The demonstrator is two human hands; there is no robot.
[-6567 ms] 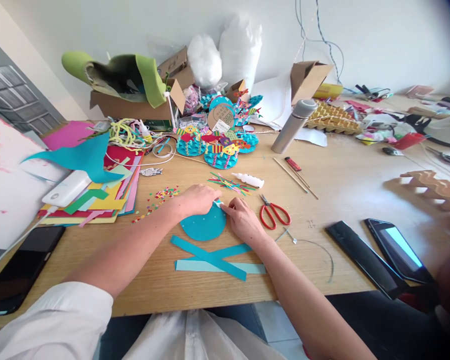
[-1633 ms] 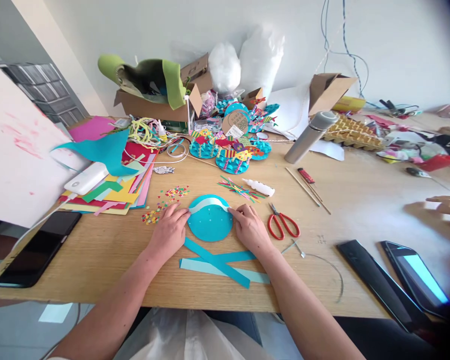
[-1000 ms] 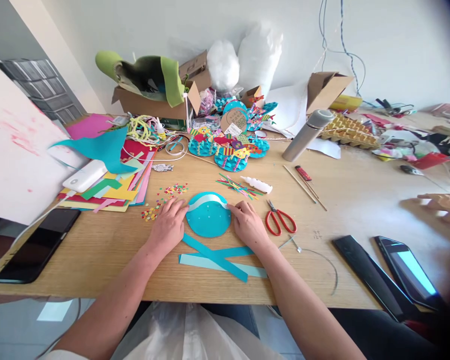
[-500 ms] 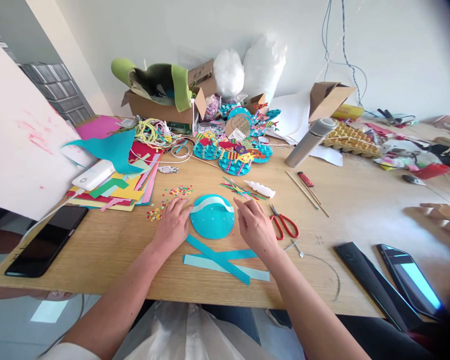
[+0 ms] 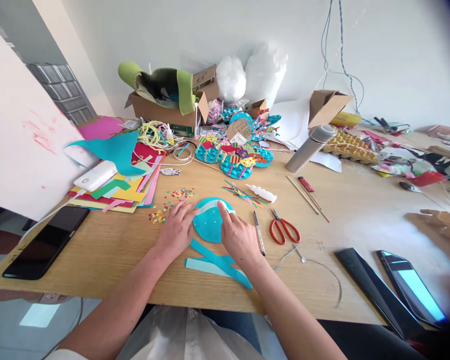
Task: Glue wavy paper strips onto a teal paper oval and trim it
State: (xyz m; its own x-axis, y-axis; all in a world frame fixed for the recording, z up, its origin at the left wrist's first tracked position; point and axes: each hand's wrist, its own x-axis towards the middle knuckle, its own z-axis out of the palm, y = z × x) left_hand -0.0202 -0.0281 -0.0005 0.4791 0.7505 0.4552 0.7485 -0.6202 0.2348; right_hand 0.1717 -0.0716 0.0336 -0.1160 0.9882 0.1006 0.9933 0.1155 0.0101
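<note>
A round blue disc (image 5: 207,227) with small white dots lies on the table. Along its upper edge runs a curved pale strip (image 5: 209,205). My left hand (image 5: 178,225) rests at the disc's left edge by the strip's end, fingers spread. My right hand (image 5: 237,234) reaches over the disc's right part, its index finger extended onto the strip near the top; the other fingers are bent. Below the disc, blue strips (image 5: 213,256) lie crossed over a pale strip (image 5: 206,266). A pen (image 5: 259,233) lies right of my right hand.
Red-handled scissors (image 5: 284,230), a white glue bottle (image 5: 262,193), thin coloured strips (image 5: 242,192) and sticks (image 5: 303,195) lie to the right. Confetti (image 5: 158,215) and coloured paper (image 5: 135,187) are left. Behind stand finished-looking blue paper pieces (image 5: 236,167) and a grey flask (image 5: 310,148).
My right hand has moved left from the disc's right edge onto the disc and strip, uncovering the pen. The strip's arch looks lower and flatter. My left hand has shifted slightly right.
</note>
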